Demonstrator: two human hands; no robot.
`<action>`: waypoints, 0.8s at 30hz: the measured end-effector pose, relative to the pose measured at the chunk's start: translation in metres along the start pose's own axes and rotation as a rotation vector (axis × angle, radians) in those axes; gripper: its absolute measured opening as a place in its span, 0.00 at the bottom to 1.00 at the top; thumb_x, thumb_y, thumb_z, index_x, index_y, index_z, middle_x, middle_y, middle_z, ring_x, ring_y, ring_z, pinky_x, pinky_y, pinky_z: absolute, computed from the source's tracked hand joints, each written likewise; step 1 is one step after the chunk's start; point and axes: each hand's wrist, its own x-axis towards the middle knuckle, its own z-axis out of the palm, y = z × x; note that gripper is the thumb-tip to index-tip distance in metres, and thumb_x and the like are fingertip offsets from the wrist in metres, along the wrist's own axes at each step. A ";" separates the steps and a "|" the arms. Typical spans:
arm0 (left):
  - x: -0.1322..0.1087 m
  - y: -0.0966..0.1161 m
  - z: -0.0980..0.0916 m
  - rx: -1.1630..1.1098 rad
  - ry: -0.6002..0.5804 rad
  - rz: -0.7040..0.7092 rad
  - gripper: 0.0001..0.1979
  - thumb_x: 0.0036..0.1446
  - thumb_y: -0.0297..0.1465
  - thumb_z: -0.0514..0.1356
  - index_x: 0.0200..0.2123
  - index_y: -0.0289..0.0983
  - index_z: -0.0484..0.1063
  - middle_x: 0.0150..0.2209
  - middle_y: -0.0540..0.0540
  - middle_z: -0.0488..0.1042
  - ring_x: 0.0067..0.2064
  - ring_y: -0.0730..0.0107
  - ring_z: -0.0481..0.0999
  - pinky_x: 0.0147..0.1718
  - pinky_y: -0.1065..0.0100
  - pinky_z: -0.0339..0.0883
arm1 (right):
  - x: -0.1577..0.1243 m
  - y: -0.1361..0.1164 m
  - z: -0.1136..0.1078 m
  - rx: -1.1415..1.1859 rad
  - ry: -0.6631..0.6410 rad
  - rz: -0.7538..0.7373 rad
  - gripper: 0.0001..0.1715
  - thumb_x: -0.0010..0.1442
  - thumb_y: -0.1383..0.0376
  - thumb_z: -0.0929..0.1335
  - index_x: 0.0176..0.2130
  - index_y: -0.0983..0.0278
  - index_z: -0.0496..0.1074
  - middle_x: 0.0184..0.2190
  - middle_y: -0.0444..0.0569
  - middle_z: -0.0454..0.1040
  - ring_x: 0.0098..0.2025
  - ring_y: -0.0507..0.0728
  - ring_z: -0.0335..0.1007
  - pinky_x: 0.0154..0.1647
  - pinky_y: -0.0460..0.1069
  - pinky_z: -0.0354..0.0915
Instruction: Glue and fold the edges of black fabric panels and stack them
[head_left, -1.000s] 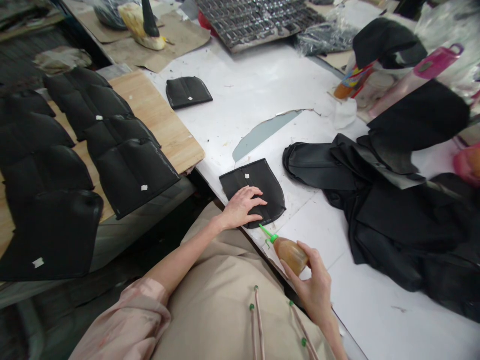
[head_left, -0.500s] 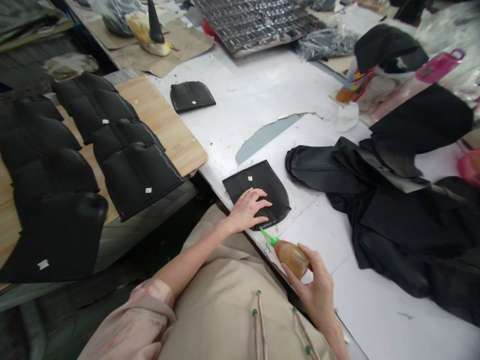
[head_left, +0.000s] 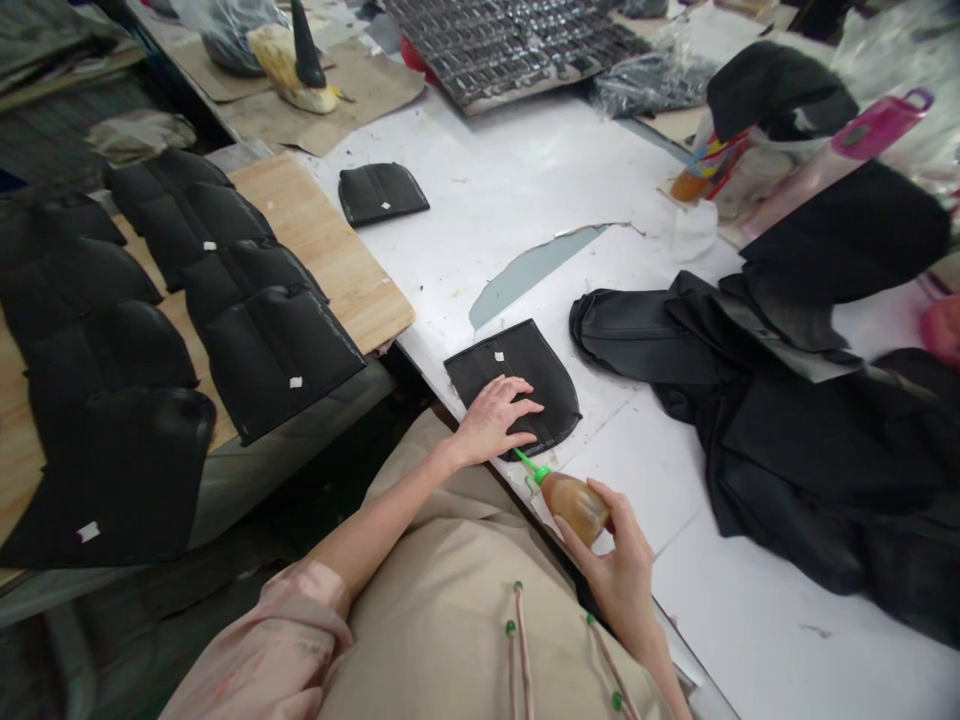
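A flat black sewn piece (head_left: 551, 385) with a small white tag lies at the near edge of the white table. My left hand (head_left: 496, 418) rests flat on it, fingers spread. In my right hand (head_left: 619, 550) is a squeeze glue bottle (head_left: 576, 505) with brownish contents and a green nozzle. The bottle is tilted, and its tip meets the near edge of the black piece, just below my left hand. Whether anything flows from the tip is too small to see.
On the left, several similar black pieces (head_left: 274, 360) overlap on a wooden board (head_left: 337, 250). One more black piece (head_left: 382, 193) lies farther back. Black fabric pieces (head_left: 810, 440) are heaped to the right, near a pink bottle (head_left: 870, 130). A tray of dark parts (head_left: 510, 45) stands behind.
My right hand and the bottle have shifted slightly left, moving the green tip along the near edge of the black piece. My left hand has stayed in place.
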 end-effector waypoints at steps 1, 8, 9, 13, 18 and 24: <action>0.000 0.000 0.000 0.000 -0.003 -0.001 0.22 0.54 0.38 0.67 0.52 0.42 0.72 0.57 0.42 0.66 0.63 0.56 0.62 0.66 0.46 0.50 | 0.000 0.000 0.000 0.002 -0.009 0.001 0.27 0.60 0.55 0.72 0.55 0.60 0.65 0.45 0.51 0.72 0.44 0.60 0.71 0.42 0.54 0.70; 0.000 0.000 -0.001 -0.008 -0.007 -0.002 0.21 0.55 0.37 0.66 0.52 0.42 0.72 0.57 0.42 0.66 0.63 0.56 0.62 0.66 0.47 0.49 | -0.006 0.002 -0.010 0.008 -0.071 0.003 0.27 0.60 0.54 0.71 0.55 0.60 0.65 0.45 0.52 0.72 0.44 0.61 0.71 0.42 0.54 0.71; 0.000 0.000 -0.001 -0.009 -0.006 -0.002 0.21 0.55 0.37 0.66 0.52 0.42 0.72 0.57 0.42 0.66 0.63 0.56 0.62 0.66 0.46 0.49 | -0.007 0.002 -0.011 0.007 -0.067 0.007 0.27 0.60 0.54 0.71 0.55 0.60 0.65 0.45 0.52 0.72 0.44 0.61 0.71 0.42 0.54 0.70; -0.001 0.000 0.000 -0.010 -0.003 0.000 0.21 0.55 0.38 0.66 0.52 0.42 0.72 0.57 0.42 0.66 0.63 0.55 0.62 0.66 0.46 0.50 | -0.008 0.005 -0.009 -0.005 -0.014 0.021 0.28 0.60 0.54 0.72 0.56 0.59 0.65 0.45 0.52 0.72 0.44 0.61 0.71 0.42 0.54 0.70; 0.000 0.001 0.000 -0.006 -0.006 -0.004 0.21 0.54 0.38 0.67 0.51 0.41 0.73 0.57 0.42 0.66 0.63 0.57 0.62 0.66 0.48 0.49 | -0.008 0.003 -0.009 0.011 0.014 0.043 0.28 0.58 0.55 0.73 0.55 0.59 0.66 0.45 0.51 0.73 0.44 0.61 0.71 0.44 0.55 0.70; 0.003 -0.001 -0.010 -0.089 -0.037 -0.012 0.19 0.57 0.37 0.65 0.51 0.41 0.74 0.57 0.41 0.68 0.62 0.56 0.64 0.65 0.46 0.52 | -0.004 0.006 -0.019 0.489 -0.018 0.421 0.28 0.56 0.51 0.73 0.51 0.62 0.70 0.41 0.53 0.77 0.36 0.61 0.75 0.30 0.52 0.72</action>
